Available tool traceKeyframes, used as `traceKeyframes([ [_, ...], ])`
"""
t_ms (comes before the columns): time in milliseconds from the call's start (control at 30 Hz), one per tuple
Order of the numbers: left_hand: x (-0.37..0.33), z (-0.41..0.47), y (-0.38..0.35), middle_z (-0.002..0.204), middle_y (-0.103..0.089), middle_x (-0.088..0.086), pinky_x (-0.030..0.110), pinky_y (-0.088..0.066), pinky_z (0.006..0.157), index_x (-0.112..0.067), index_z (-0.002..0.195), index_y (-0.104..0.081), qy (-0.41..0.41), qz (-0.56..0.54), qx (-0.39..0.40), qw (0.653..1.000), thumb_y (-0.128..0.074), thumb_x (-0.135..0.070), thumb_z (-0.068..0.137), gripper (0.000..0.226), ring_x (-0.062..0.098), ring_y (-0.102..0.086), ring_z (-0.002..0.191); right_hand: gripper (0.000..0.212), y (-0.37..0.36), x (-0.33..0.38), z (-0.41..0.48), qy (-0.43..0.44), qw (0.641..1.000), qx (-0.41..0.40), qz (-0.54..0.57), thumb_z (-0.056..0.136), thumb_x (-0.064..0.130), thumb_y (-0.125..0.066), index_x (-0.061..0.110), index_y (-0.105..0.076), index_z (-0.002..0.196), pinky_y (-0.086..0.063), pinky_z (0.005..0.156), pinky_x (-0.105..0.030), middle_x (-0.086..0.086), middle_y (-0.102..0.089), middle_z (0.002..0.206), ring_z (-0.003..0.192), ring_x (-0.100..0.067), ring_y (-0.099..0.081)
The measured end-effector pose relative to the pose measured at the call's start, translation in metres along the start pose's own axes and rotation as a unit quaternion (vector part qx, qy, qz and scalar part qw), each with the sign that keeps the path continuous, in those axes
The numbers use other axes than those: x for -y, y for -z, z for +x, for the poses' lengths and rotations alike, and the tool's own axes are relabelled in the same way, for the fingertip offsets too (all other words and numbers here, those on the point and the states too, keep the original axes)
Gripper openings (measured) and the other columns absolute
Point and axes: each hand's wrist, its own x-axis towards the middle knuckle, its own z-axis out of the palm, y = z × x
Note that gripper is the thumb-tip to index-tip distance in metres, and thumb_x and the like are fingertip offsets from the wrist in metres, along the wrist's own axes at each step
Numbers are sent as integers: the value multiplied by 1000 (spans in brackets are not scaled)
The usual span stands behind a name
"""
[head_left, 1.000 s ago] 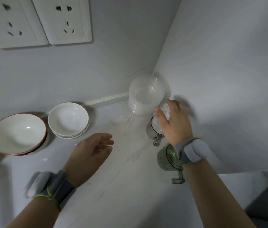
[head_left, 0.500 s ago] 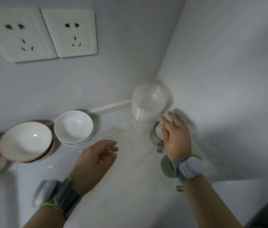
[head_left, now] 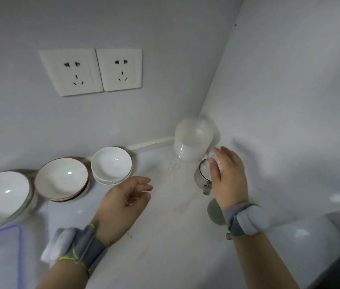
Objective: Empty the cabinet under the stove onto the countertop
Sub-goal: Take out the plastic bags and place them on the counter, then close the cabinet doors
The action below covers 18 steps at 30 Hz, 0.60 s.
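On the white countertop (head_left: 165,243), a stack of clear plastic tubs (head_left: 194,140) stands in the corner. In front of it is a clear glass mug (head_left: 202,176) with its handle toward me. My right hand (head_left: 229,180) hovers over the mug's right side with fingers stretched out; something clear and blurred sits under the fingertips. A green mug (head_left: 215,211) is mostly hidden under my right wrist. My left hand (head_left: 127,197) floats above the counter, fingers loosely curled, holding nothing.
Along the back wall stand a stack of small white bowls (head_left: 111,165), red-rimmed bowls (head_left: 61,180) and a large white bowl (head_left: 0,197). A blue-edged tray (head_left: 0,247) lies at the lower left. Two wall sockets (head_left: 94,71) are above. A wall closes the right side.
My right hand, which gripped a clear cup at the glass mug, has straightened its fingers and released it. The view has tilted upward. My left hand has barely moved.
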Motion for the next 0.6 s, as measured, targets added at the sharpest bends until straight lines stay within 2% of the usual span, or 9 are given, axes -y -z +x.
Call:
traceKeyframes([
  [67, -6, -15, 11, 95, -72, -15, 13, -49, 80, -28, 103, -63, -8, -6, -8, 1000, -62, -11, 85, 25, 1, -65, 87, 48, 11, 22, -12, 14, 999, -11, 35, 90, 36, -40, 5, -61, 120, -42, 102, -41, -17, -60, 123, 117, -36, -52],
  [133, -13, -31, 24, 94, -72, -15, 12, -49, 79, -28, 103, -63, -18, -9, -22, 1000, -62, -11, 85, 25, 1, -65, 86, 51, 21, 44, -25, 20, 997, -12, 72, 89, 40, -39, 7, -60, 120, -41, 99, -31, -11, -62, 121, 115, -28, -55],
  [200, -16, -52, 40, 93, -72, -17, 14, -50, 79, -30, 100, -63, -32, -19, -42, 998, -64, -12, 84, 24, 3, -66, 86, 44, 29, 67, -42, 25, 994, -10, 102, 88, 34, -46, 9, -61, 120, -37, 94, -17, -7, -64, 117, 110, -22, -57],
  [267, -19, -78, 56, 94, -71, -20, 17, -51, 81, -33, 97, -63, -40, -32, -62, 997, -66, -20, 79, 22, 4, -67, 86, 41, 38, 89, -60, 36, 993, -16, 115, 85, 29, -51, 9, -62, 119, -33, 89, -12, -6, -65, 115, 107, -18, -57],
  [367, -19, -108, 74, 95, -71, -19, 20, -52, 84, -34, 96, -63, -47, -56, -82, 994, -62, -26, 77, 21, 6, -67, 89, 43, 48, 114, -84, 57, 990, -9, 126, 85, 33, -50, 9, -61, 119, -36, 90, -15, -5, -65, 114, 105, -12, -55],
  [500, -13, -154, 93, 97, -72, -16, 20, -52, 85, -32, 100, -63, -56, -61, -87, 993, -64, -15, 84, 24, 5, -67, 90, 43, 63, 144, -129, 58, 986, 7, 158, 85, 35, -51, 12, -60, 120, -49, 94, -36, -2, -62, 115, 109, -17, -58],
  [600, -8, -185, 103, 94, -73, -14, 16, -51, 83, -33, 100, -63, -72, -58, -95, 991, -64, -14, 85, 24, 2, -66, 89, 36, 75, 161, -162, 63, 983, 4, 171, 87, 30, -56, 15, -59, 120, -49, 93, -37, 0, -60, 116, 105, -14, -58],
])
